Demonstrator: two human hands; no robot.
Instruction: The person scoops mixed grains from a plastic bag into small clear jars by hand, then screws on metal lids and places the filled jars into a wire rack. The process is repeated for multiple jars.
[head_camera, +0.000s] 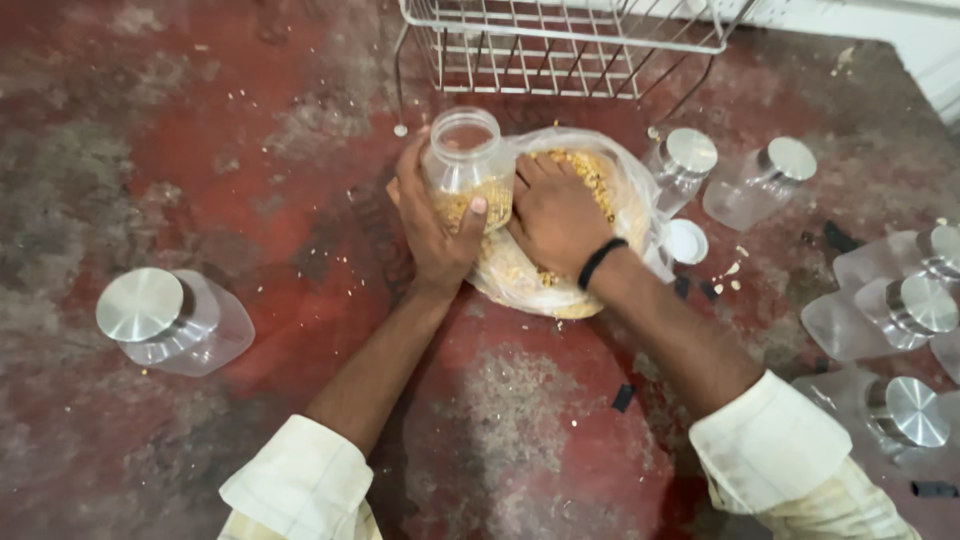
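My left hand (432, 222) grips an open clear plastic jar (466, 165) that is partly filled with yellow split lentils. The jar leans against a clear plastic bag (590, 215) of the same lentils lying on the red floor. My right hand (553, 212) is plunged into the bag's open mouth right beside the jar, fingers buried in the grains. A black band circles my right wrist. A small white lid (686, 241) lies just right of the bag.
A white wire rack (565, 45) stands behind the bag. Several clear jars with silver lids lie about: one at the left (170, 318), two behind the bag (757, 180), more at the right edge (900, 300). Grains are scattered on the floor.
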